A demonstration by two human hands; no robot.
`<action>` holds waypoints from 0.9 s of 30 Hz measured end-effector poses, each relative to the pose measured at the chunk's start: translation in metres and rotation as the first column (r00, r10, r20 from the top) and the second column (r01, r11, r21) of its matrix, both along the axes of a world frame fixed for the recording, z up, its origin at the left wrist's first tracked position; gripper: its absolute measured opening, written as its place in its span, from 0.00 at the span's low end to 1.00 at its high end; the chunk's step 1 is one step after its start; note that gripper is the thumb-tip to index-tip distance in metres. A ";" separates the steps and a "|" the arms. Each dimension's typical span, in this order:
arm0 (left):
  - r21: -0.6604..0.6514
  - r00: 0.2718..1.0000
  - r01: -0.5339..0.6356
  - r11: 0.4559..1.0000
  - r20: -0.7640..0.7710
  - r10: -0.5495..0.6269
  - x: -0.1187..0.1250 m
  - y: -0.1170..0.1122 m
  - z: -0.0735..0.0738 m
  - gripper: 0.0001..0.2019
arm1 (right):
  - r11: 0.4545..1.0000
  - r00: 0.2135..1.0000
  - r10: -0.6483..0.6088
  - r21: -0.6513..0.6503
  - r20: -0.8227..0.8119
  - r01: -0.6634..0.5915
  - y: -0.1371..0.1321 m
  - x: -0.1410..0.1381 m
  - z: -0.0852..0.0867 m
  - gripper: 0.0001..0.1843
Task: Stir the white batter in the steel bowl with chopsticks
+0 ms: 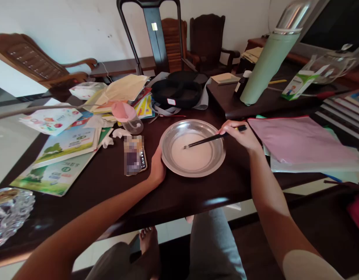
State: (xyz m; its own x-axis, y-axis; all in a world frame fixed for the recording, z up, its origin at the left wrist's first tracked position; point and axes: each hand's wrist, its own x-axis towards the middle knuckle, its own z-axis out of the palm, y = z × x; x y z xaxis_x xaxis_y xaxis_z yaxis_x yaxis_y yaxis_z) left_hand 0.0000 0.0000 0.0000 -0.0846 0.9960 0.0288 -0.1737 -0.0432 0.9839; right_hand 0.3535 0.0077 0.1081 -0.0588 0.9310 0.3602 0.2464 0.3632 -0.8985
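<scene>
A round metal bowl [193, 174] stands on the dark table, with a pale, whitish mixture [193, 158] covering its bottom. Against the bowl's left side, my left hand [158, 168] is closed around the edge; most of its fingers are hidden by the bowl. My right hand [237, 134], over the right rim, grips a pair of black chopsticks [205, 140]. Their light-coloured tips point down to the left and meet the mixture. Left of my left hand lies a phone [134, 155] with a blurred screen.
Booklets [68, 155], a pink-lidded cup [127, 116] and crumpled tissue [121, 133] lie to the left. Behind the bowl sits a black case [176, 93]. A green thermos [269, 58] and a pink folder [302, 140] are on the right. A glass dish [13, 217] stands at the left edge.
</scene>
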 end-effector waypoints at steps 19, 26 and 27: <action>-0.027 0.999 -0.024 0.999 0.028 0.024 0.005 -0.006 0.014 0.25 | 0.985 0.975 -0.166 0.028 -0.145 0.172 -0.003 0.020 -0.001 0.35; -0.011 1.000 -0.002 1.000 -0.005 0.002 0.005 -0.007 0.017 0.27 | 1.000 1.000 0.026 0.001 -0.014 -0.026 -0.002 -0.004 -0.001 0.34; -0.002 1.000 -0.002 1.000 -0.010 0.002 0.005 -0.007 0.017 0.27 | 1.000 1.000 -0.021 0.011 -0.020 0.021 -0.002 -0.004 -0.001 0.34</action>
State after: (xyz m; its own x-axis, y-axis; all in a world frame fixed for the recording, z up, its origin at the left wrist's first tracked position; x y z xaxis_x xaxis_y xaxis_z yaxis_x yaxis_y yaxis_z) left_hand 0.0053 -0.0070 0.0171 -0.0864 0.9959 0.0278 -0.1642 -0.0418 0.9855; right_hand 0.3499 0.0061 0.1071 -0.0320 0.9277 0.3719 0.2362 0.3685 -0.8991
